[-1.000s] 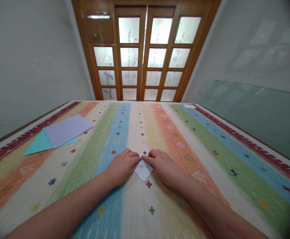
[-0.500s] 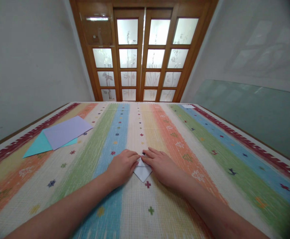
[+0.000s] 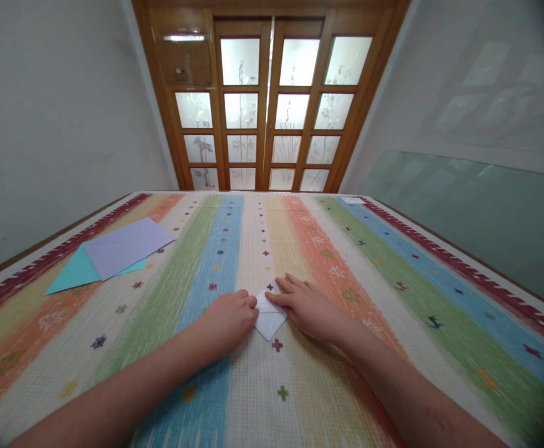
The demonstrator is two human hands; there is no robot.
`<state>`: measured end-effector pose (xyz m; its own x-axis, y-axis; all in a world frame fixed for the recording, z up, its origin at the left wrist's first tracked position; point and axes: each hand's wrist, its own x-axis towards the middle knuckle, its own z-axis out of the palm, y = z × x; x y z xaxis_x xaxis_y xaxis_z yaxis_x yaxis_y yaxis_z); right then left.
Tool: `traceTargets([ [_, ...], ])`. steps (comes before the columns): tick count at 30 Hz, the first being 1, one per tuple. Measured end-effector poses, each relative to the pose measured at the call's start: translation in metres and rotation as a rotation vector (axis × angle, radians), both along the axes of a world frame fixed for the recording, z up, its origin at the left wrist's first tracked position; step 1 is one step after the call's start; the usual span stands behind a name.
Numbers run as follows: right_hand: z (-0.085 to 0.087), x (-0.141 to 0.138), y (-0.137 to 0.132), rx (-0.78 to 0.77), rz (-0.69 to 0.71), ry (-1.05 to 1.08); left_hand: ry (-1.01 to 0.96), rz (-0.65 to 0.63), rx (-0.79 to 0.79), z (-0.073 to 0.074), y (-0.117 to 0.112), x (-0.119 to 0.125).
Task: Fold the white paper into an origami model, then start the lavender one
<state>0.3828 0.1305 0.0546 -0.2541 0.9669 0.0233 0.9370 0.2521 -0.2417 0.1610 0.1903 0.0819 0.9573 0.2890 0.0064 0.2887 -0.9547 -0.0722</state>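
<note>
A small folded piece of white paper lies on the striped, many-coloured mat in front of me, one corner pointing toward me. My left hand rests at its left edge with the fingers curled in, pressing on the paper's left side. My right hand lies on the paper's right side with its fingers stretched out flat, the fingertips on the upper edge of the fold.
A lilac sheet lies over a turquoise sheet at the far left of the mat. A small white scrap sits at the far right end. Wooden glazed doors stand behind; a glass pane leans on the right.
My left hand has pulled back to the paper's left edge and curled its fingers. My right hand's fingers have spread flat over the paper's right part. More of the paper shows.
</note>
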Motion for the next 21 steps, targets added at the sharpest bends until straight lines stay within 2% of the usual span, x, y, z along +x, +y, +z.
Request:
traceTargets([
  [4,0.002,0.0,0.0,0.018,-0.002,0.02,0.017,0.077,0.007,0.002,-0.004,-0.002],
  [10,0.006,-0.001,-0.001,0.029,0.013,0.022,0.005,0.161,-0.078,0.005,-0.01,-0.006],
  [21,0.009,-0.003,-0.001,0.008,0.012,0.017,-0.082,0.176,-0.221,0.014,0.003,-0.023],
])
